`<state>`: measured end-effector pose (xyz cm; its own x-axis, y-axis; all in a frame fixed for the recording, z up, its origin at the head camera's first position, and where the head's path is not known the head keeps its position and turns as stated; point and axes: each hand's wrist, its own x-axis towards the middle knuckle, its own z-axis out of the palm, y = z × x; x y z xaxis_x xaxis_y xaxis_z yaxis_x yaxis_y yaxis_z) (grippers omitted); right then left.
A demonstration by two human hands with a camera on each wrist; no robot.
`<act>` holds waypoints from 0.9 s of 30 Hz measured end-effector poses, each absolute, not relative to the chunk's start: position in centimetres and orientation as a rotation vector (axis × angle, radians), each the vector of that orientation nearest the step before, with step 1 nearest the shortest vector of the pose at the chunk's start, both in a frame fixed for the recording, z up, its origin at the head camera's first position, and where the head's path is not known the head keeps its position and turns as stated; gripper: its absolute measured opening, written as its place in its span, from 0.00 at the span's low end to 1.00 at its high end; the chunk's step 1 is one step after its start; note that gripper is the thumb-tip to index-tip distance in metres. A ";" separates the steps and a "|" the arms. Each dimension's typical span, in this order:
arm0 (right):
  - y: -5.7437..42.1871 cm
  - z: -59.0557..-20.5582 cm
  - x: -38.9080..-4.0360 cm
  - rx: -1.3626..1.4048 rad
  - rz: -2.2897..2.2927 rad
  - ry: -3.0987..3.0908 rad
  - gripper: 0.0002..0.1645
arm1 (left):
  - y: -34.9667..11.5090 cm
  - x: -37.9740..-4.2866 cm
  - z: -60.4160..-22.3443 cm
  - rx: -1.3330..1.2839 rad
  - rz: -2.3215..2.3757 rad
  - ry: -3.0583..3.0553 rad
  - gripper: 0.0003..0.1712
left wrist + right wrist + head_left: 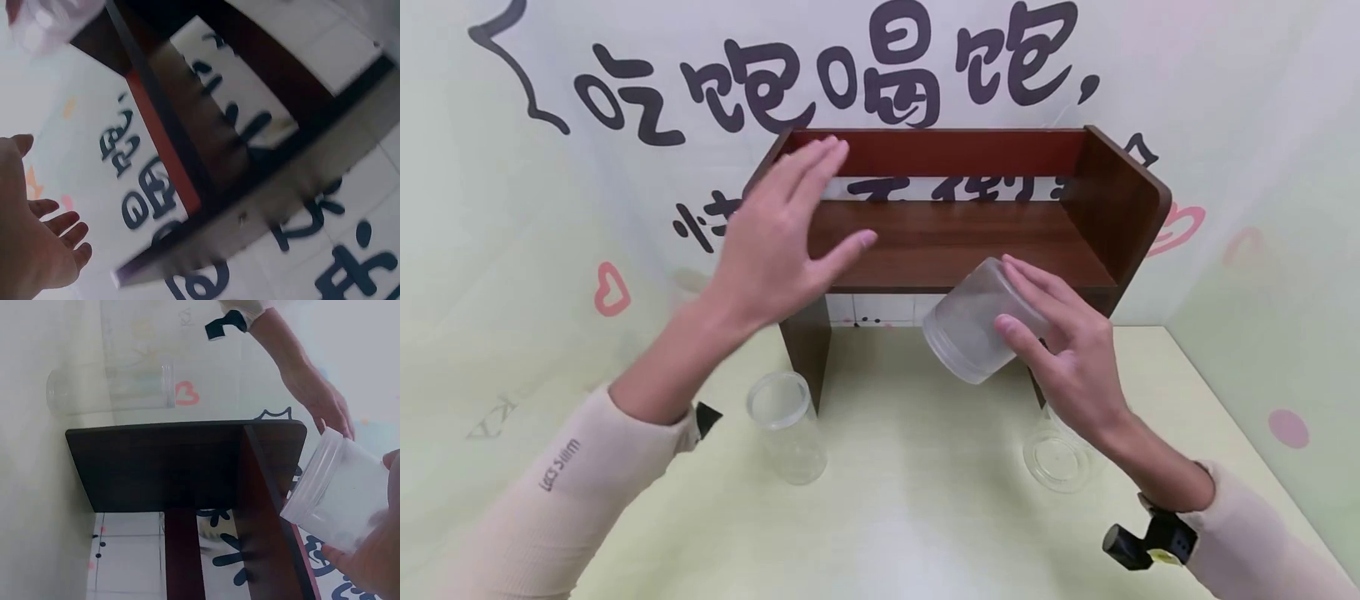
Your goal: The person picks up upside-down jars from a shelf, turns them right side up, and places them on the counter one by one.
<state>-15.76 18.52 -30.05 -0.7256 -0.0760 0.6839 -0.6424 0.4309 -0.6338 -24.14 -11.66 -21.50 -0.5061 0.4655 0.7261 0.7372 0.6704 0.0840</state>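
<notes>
My right hand (1067,354) grips a clear plastic jar (970,321) between thumb and fingers, in front of the shelf's board. The jar is tilted, its ridged rim end pointing down and to the left. In the right wrist view the same jar (347,490) shows empty, with part of the right hand (375,562) round its base end. My left hand (775,237) is raised near the left side of the brown wooden shelf (955,237), fingers extended and thumb spread, holding nothing. The left wrist view also has the left hand (40,244) with nothing in it.
A tall clear jar (790,437) stands on the pale table (880,533) by the shelf's left leg. Another clear container (1060,457) stands by the right leg, partly behind the right hand. Behind the shelf hangs a white sheet (625,50) with black lettering.
</notes>
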 end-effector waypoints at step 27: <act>13.9 -32.7 -15.7 0.297 2.322 -1.469 0.16 | -3.9 -17.8 -33.7 -0.989 -1.283 -2.003 0.65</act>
<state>-15.66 13.94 -32.70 -0.9071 0.1997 0.3706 -0.4205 -0.3843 -0.8219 -17.77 -3.94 -33.74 -0.5722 0.2833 0.7696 0.8176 0.2708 0.5082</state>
